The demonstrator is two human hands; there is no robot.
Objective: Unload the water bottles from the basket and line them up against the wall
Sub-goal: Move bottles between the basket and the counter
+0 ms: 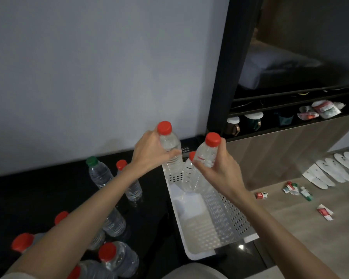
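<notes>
Wall (89,67): grey, plain, behind the black table (28,194).
Basket (226,222): white, perforated, on the table's right end; holds one red-capped bottle (187,170) leaning at its far end, otherwise bare floor showing.
Table bottles: one green-capped (99,172) and one red-capped (129,182) upright near the wall; several more red-capped clustered nearer the person.
Left hand (151,152): wrapped around a red-capped bottle (169,150), raised over the basket's far corner.
Right hand (220,170): wrapped around another red-capped bottle (207,154), tilted, above the basket.
</notes>
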